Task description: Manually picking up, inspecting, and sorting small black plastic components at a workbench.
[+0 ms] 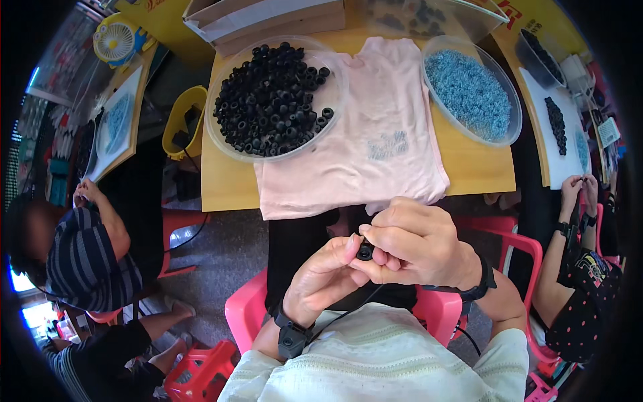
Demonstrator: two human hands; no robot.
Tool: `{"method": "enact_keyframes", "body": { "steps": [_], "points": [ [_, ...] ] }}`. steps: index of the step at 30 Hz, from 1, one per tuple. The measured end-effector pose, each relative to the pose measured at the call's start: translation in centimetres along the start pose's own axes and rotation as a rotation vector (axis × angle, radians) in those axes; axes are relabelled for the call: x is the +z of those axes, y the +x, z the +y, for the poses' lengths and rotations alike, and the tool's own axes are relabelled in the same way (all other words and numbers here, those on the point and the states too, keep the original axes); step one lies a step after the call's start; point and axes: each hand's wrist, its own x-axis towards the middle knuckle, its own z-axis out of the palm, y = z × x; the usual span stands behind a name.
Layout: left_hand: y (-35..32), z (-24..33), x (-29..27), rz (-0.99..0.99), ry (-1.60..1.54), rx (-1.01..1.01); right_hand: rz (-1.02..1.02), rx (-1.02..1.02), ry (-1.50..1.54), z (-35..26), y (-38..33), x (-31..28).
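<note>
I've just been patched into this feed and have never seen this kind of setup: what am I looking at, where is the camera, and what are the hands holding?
There is no machine here: a person works with bare hands. The single picture comes from a fisheye camera on that person's head, looking down, so straight edges bend. The left hand and right hand meet over the lap, pinching a small black ring between the fingertips. Ahead, the wooden table carries a pink cloth, a clear tray of black rings and a clear tray of small blue parts. Other people sit at both sides.
</note>
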Motion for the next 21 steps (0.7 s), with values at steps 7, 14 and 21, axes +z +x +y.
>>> {"method": "enact_keyframes", "body": {
  "steps": [7,14,21],
  "points": [
    [1.2,0.8,2.0,-0.050,0.127,0.130,0.049,0.029,-0.001,-0.1,1.5,-0.3],
    [1.6,2.3,3.0,0.235,0.643,0.391,0.111,0.056,-0.214,1.1,1.8,-1.3],
    [2.1,2.3,-0.1,0.396,1.149,0.651,0.091,0.349,-0.064,3.5,-0.5,1.9]
  ]
}}
